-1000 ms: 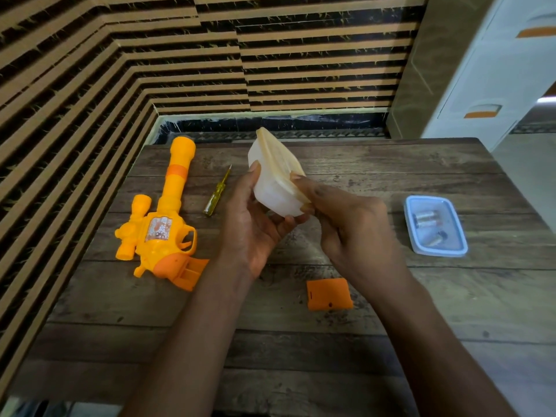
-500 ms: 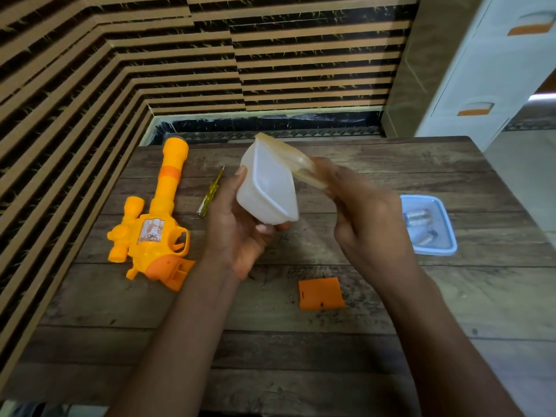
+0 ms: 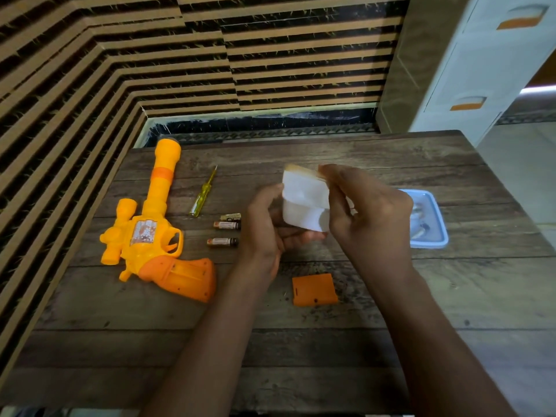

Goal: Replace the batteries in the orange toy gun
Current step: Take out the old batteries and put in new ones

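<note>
The orange toy gun [image 3: 150, 236] lies on the wooden table [image 3: 451, 296] at the left, its grip compartment open. Three batteries [image 3: 224, 225] lie loose on the table just right of the gun. The orange battery cover [image 3: 314, 289] lies near the middle front. My left hand [image 3: 264, 233] holds a white plastic container [image 3: 305, 203] from below and the side, tipped up above the table. My right hand [image 3: 365, 212] pinches the container's yellowish lid at its top right corner.
A yellow screwdriver [image 3: 203, 194] lies beside the gun's barrel. A blue tray [image 3: 433, 230] with batteries in it sits at the right, partly hidden by my right hand. Striped walls stand left and behind; a white drawer unit [image 3: 487, 64] is at the back right.
Three batteries now lie on the table beside the gun that were not there before. The white container has been tipped further over, with its lid pulled open by my right hand.
</note>
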Available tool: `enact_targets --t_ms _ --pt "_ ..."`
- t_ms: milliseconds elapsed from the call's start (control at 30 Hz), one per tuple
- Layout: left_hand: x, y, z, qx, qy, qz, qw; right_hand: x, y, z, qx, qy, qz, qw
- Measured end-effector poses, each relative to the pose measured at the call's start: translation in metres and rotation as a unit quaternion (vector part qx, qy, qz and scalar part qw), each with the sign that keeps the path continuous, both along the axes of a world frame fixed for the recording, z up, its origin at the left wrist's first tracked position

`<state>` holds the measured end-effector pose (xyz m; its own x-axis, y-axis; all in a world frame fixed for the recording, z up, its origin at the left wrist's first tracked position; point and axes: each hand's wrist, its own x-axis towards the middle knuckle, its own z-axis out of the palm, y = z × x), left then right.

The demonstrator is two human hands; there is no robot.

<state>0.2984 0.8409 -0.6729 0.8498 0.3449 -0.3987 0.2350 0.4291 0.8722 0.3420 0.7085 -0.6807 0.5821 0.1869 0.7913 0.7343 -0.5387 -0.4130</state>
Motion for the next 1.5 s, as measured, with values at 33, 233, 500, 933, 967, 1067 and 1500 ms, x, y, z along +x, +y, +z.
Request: enact_targets --t_ms 33,233,500,933,967,1067,1500 --pt "0.002 0.001 -0.002 0.022 0.013 0.004 1.000 0.002 -0.001 -0.001 -0.004 0.004 0.000 1.000" --pt "0.004 -0.002 -0.015 0.276 0.001 -0.010 0.961 0.005 0.000 -0.005 -0.008 0.025 0.013 1.000" --pt "0.000 -0.012 -0.018 0.581 0.025 -0.102 0.807 0.008 -0.001 -0.002 0.053 0.025 -0.044 0.997" --pt "-0.003 -0.019 -0.010 0.557 0.067 -0.111 0.820 0.021 -0.011 0.004 0.116 0.015 -0.086 0.989" --pt "-0.002 -0.019 -0.012 0.550 0.063 -0.108 0.825 0.021 -0.011 0.002 0.109 0.012 -0.083 0.991" --pt "-0.002 -0.019 -0.018 0.542 0.054 -0.111 0.831 0.020 -0.006 0.000 0.086 0.008 -0.057 0.995" --pt "-0.025 0.082 -0.014 0.679 0.001 -0.049 0.732 0.004 0.044 -0.001 0.031 0.024 0.091 0.995"
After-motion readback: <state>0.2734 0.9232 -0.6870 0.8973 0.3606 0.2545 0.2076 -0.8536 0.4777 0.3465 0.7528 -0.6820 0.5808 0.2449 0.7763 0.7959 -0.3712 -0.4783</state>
